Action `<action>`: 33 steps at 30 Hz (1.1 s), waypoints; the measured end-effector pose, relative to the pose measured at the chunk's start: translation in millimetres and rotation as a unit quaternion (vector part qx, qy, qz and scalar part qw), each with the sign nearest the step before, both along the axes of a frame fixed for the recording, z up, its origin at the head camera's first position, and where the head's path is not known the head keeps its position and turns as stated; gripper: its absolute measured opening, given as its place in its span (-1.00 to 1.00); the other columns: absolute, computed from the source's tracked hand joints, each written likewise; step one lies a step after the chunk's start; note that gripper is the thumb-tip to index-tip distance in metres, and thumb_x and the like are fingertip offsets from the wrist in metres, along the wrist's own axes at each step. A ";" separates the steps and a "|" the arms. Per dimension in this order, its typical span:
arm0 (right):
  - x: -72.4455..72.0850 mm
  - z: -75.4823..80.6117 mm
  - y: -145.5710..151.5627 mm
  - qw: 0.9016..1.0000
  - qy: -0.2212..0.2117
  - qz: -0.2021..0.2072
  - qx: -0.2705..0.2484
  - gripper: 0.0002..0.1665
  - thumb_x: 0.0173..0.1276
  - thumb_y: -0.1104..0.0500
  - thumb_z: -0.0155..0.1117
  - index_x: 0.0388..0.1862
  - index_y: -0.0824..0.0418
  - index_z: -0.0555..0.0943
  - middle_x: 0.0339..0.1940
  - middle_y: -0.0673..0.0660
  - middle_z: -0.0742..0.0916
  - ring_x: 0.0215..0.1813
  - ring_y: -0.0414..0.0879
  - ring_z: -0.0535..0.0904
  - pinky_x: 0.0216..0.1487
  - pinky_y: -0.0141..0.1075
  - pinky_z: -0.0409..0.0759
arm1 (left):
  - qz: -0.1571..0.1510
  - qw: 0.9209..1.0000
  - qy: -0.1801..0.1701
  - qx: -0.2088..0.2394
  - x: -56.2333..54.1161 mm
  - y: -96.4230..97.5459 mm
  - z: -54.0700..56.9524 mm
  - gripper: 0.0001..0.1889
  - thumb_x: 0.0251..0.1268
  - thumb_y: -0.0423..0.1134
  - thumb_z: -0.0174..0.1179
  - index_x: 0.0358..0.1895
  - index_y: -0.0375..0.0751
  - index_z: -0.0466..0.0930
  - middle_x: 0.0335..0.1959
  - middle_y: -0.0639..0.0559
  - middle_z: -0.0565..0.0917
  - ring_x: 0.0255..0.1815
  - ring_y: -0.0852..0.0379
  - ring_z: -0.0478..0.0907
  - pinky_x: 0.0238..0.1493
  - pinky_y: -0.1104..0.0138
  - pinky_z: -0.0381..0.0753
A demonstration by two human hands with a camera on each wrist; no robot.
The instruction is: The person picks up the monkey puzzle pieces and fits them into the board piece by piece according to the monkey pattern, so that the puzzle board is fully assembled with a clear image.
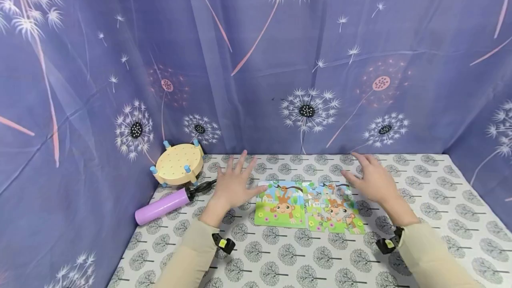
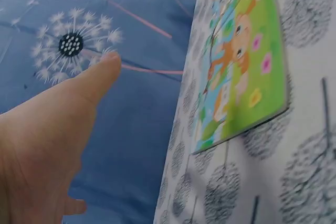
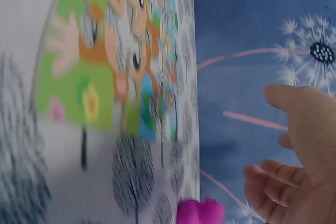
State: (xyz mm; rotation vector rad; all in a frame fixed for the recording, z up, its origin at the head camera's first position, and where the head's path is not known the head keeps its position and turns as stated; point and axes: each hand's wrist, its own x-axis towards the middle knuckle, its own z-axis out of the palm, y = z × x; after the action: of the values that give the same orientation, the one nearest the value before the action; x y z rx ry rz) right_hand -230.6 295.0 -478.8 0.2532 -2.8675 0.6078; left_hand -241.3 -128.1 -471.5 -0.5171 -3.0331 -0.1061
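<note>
A picture board with a cartoon monkey (image 1: 281, 206) lies flat on the patterned cloth. Right beside it are jigsaw pieces (image 1: 336, 212) of the same monkey picture, laid out in a rough rectangle with gaps where cloth shows through. My left hand (image 1: 234, 186) is over the cloth at the board's left side, fingers spread and thumb reaching toward its upper left corner. Above the upper right of the pieces hovers my right hand (image 1: 376, 183), with its fingers extended and nothing in them. The left wrist view shows the board (image 2: 247, 61) below the left thumb, with its edge visible.
Back left, a yellow oval stool-like toy (image 1: 179, 163) with blue pegs leans near the curtain (image 1: 256, 79). A purple cylinder (image 1: 162, 206) with a black end lies before it. The right wrist view includes a magenta rounded object (image 3: 199, 211) at the cloth's far edge.
</note>
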 end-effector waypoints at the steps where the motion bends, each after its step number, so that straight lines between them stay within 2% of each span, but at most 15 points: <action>1: -0.1 -2.1 -3.6 1.000 -0.007 0.003 -0.005 0.01 0.50 -0.40 0.15 0.60 0.29 0.28 0.40 0.58 0.42 -0.05 0.38 0.64 -0.28 0.23 0.71 | -0.005 1.000 -0.001 -0.003 2.4 2.4 -0.9 0.04 0.27 0.67 -0.19 0.71 0.34 -0.30 0.72 0.11 -0.38 0.66 -0.39 -0.22 0.43 -0.50 -0.13; 4: 0.3 -8.7 -15.2 0.999 -0.025 0.013 -0.020 -0.05 0.48 -0.36 0.22 0.55 0.28 0.36 0.36 0.55 0.47 -0.27 0.12 0.68 -0.53 -0.10 0.67 | -0.026 1.000 -0.006 -0.005 11.0 9.9 -6.0 0.02 0.31 0.63 -0.14 0.71 0.31 -0.26 0.73 0.07 -0.34 0.66 -0.39 -0.18 0.43 -0.50 -0.08; 5: 0.5 -10.9 -19.7 0.999 -0.030 0.016 -0.024 -0.09 0.48 -0.32 0.26 0.53 0.27 0.39 0.33 0.54 0.50 -0.30 0.08 0.68 -0.57 -0.15 0.64 | -0.034 0.999 -0.009 -0.002 14.2 12.7 -7.9 0.01 0.32 0.61 -0.12 0.71 0.31 -0.24 0.73 0.06 -0.32 0.66 -0.40 -0.17 0.42 -0.50 -0.06; 8: 1.2 -17.0 -33.2 0.998 -0.048 0.032 -0.036 -0.17 0.46 -0.22 0.34 0.47 0.29 0.46 0.16 0.46 0.60 -0.40 -0.02 0.62 -0.52 -0.19 0.62 | -0.053 0.998 -0.020 -0.007 23.5 20.0 -16.3 0.01 0.32 0.62 -0.11 0.71 0.31 -0.22 0.73 0.02 -0.28 0.64 -0.44 -0.13 0.40 -0.51 -0.01; 11: 1.3 -23.0 -46.5 0.995 -0.071 0.048 -0.047 -0.20 0.42 -0.17 0.41 0.43 0.30 0.51 -0.07 0.29 0.64 -0.52 -0.11 0.50 -0.53 -0.19 0.54 | -0.062 0.998 -0.031 -0.008 31.6 25.7 -26.3 0.02 0.29 0.63 -0.11 0.72 0.31 -0.16 0.73 -0.01 -0.23 0.61 -0.52 -0.08 0.39 -0.51 0.04; 13: 1.1 -27.0 -53.7 0.994 -0.082 0.057 -0.047 -0.19 0.38 -0.18 0.44 0.40 0.31 0.53 -0.12 0.23 0.64 -0.57 -0.14 0.42 -0.54 -0.21 0.49 | -0.067 0.997 -0.038 -0.008 36.1 28.3 -33.6 0.01 0.29 0.64 -0.14 0.72 0.30 -0.12 0.73 -0.04 -0.19 0.59 -0.56 -0.05 0.39 -0.51 0.08; 15: 0.0 -31.3 -60.1 0.993 -0.090 0.064 -0.046 -0.18 0.33 -0.20 0.48 0.37 0.30 0.56 -0.22 0.18 0.62 -0.60 -0.15 0.36 -0.62 -0.24 0.41 | -0.071 0.996 -0.049 -0.003 40.5 30.2 -38.8 -0.01 0.30 0.64 -0.14 0.71 0.30 -0.08 0.73 -0.07 -0.16 0.58 -0.59 -0.06 0.39 -0.51 0.07; 21: -4.2 -40.4 -72.9 0.990 -0.103 0.086 -0.039 -0.13 0.24 -0.25 0.53 0.33 0.29 0.59 -0.46 0.00 0.54 -0.60 -0.17 0.35 -0.64 -0.29 0.38 | -0.086 0.994 -0.061 -0.017 49.6 29.4 -50.9 -0.04 0.32 0.64 -0.20 0.70 0.32 -0.03 0.72 -0.15 -0.08 0.57 -0.56 -0.01 0.41 -0.50 0.06; 27: -4.7 -42.2 -80.3 0.988 -0.125 0.078 -0.045 -0.18 0.23 -0.21 0.55 0.31 0.26 0.61 -0.50 -0.01 0.52 -0.61 -0.14 0.33 -0.64 -0.29 0.31 | -0.082 0.994 -0.076 -0.017 52.6 23.2 -59.3 -0.06 0.31 0.66 -0.26 0.70 0.37 -0.04 0.72 -0.12 -0.10 0.61 -0.49 -0.04 0.45 -0.47 -0.04; 33: -8.6 -43.6 -81.4 0.985 -0.149 0.071 -0.052 -0.19 0.24 -0.18 0.56 0.32 0.25 0.59 -0.46 0.03 0.51 -0.56 -0.11 0.36 -0.59 -0.24 0.36 | -0.082 0.994 -0.071 -0.023 51.8 19.0 -62.5 -0.06 0.29 0.67 -0.25 0.68 0.38 0.04 0.72 -0.12 -0.07 0.63 -0.45 -0.06 0.45 -0.47 -0.01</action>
State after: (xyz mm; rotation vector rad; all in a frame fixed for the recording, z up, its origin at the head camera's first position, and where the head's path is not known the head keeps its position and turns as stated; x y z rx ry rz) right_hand -239.2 213.5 -522.4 0.3834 -3.1064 0.8897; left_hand -189.5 -109.1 -534.0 -0.7959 -3.1309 -0.0836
